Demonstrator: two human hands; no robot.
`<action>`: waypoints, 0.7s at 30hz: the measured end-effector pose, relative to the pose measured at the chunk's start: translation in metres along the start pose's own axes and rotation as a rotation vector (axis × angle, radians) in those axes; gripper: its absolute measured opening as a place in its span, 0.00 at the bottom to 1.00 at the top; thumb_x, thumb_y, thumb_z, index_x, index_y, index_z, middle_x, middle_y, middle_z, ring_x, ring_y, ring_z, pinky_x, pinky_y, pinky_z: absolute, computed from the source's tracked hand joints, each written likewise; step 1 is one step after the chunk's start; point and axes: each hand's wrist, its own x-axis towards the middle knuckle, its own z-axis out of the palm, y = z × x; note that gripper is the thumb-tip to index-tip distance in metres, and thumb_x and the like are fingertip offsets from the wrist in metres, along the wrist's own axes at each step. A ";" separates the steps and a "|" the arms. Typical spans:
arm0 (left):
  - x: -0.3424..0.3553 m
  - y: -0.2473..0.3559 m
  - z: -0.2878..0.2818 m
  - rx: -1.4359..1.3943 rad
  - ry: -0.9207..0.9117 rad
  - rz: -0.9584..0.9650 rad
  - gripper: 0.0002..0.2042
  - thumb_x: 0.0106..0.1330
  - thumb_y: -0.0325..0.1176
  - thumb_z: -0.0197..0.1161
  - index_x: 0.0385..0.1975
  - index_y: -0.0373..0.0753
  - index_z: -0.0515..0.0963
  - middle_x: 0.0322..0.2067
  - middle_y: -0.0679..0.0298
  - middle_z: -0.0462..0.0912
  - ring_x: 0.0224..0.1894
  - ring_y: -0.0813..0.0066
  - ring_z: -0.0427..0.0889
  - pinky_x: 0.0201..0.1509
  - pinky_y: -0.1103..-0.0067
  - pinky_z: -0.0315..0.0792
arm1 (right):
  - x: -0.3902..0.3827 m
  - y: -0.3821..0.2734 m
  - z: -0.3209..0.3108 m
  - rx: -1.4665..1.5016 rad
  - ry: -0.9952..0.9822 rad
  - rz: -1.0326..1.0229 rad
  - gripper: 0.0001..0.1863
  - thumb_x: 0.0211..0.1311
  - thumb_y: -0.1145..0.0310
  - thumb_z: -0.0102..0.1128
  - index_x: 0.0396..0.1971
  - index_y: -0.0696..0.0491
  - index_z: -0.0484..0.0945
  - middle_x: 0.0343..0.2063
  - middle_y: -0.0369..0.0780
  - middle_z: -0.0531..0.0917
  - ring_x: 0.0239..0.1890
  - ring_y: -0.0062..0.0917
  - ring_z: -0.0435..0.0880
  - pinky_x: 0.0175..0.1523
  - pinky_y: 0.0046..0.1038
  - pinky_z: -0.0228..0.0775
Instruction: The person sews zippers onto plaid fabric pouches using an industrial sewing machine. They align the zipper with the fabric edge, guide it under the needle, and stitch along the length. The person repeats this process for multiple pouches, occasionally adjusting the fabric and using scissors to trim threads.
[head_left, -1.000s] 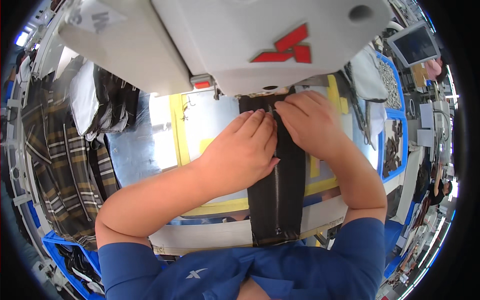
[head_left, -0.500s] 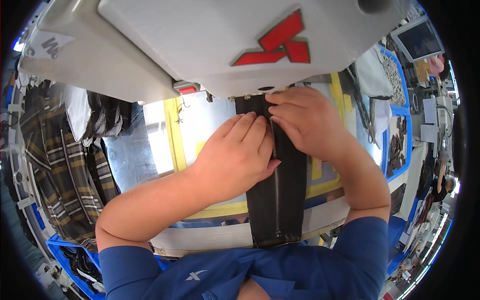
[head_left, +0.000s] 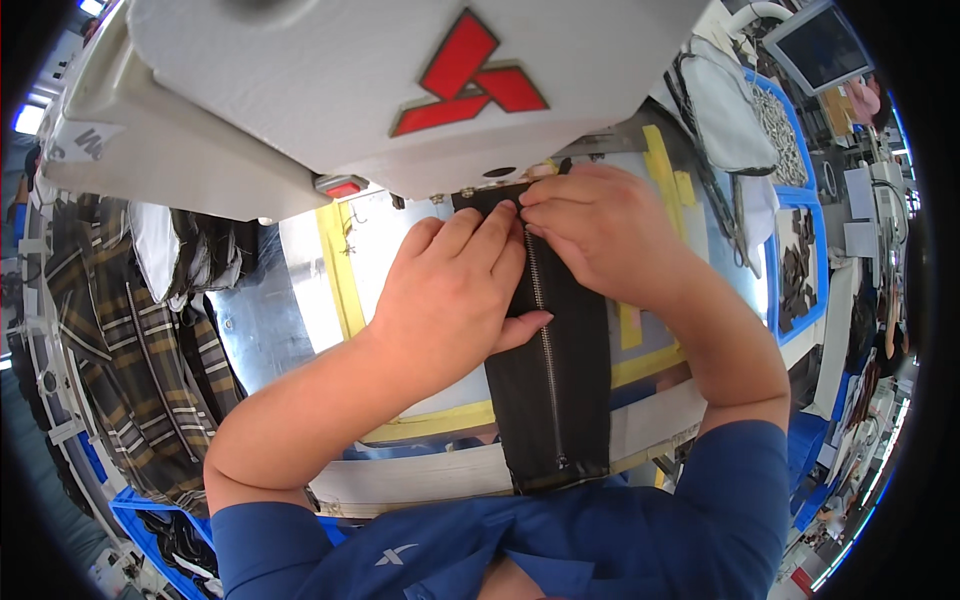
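Observation:
A long black fabric piece (head_left: 580,390) runs from under the machine's front toward my body. Down its middle goes a metal-toothed zipper (head_left: 547,365), with its slider near the close end. My left hand (head_left: 435,300) lies on the fabric's left side, fingers stretched toward the machine and thumb apart, resting by the zipper teeth. At the far end, my right hand (head_left: 610,235) pinches the fabric beside the zipper, fingertips close to my left fingertips. The big white sewing machine head (head_left: 300,110) with a red emblem overhangs both hands and hides the far end.
Plaid garment pieces (head_left: 130,370) and dark-and-white cloth pieces (head_left: 190,250) are stacked at left. Yellow tape (head_left: 430,425) borders the shiny work surface. Blue trays hold zipper sliders (head_left: 775,130) and dark scraps (head_left: 797,265) at right. A screen (head_left: 820,48) stands far right.
My left hand has slid a little toward me and left, its fingers more spread. The right hand stays at the fabric's far end. The whole view has shifted slightly.

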 end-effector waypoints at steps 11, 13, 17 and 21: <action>-0.004 -0.011 -0.022 0.082 -0.072 -0.112 0.34 0.52 0.58 0.79 0.48 0.34 0.82 0.64 0.57 0.83 0.51 0.63 0.84 0.52 0.68 0.74 | 0.018 -0.007 0.006 0.053 -0.044 -0.024 0.11 0.67 0.67 0.65 0.44 0.54 0.89 0.52 0.38 0.91 0.45 0.38 0.91 0.47 0.38 0.84; -0.007 -0.009 -0.020 0.110 -0.074 -0.110 0.38 0.48 0.61 0.78 0.50 0.34 0.81 0.64 0.58 0.83 0.50 0.63 0.84 0.51 0.68 0.74 | 0.020 -0.010 0.003 0.033 -0.069 -0.022 0.11 0.67 0.67 0.64 0.44 0.54 0.89 0.53 0.38 0.91 0.46 0.38 0.91 0.47 0.38 0.84; -0.007 -0.005 -0.024 0.163 -0.147 -0.127 0.44 0.42 0.65 0.78 0.53 0.35 0.80 0.65 0.59 0.83 0.50 0.64 0.84 0.50 0.68 0.74 | 0.018 -0.012 0.008 0.028 -0.047 -0.019 0.12 0.67 0.66 0.65 0.45 0.54 0.89 0.54 0.38 0.91 0.48 0.38 0.91 0.48 0.38 0.85; -0.008 -0.008 -0.026 0.152 -0.145 -0.120 0.44 0.40 0.63 0.79 0.54 0.36 0.80 0.67 0.60 0.82 0.50 0.65 0.84 0.49 0.69 0.74 | 0.018 -0.014 0.006 -0.005 -0.067 0.003 0.13 0.68 0.66 0.64 0.47 0.54 0.89 0.55 0.38 0.91 0.49 0.37 0.91 0.49 0.38 0.85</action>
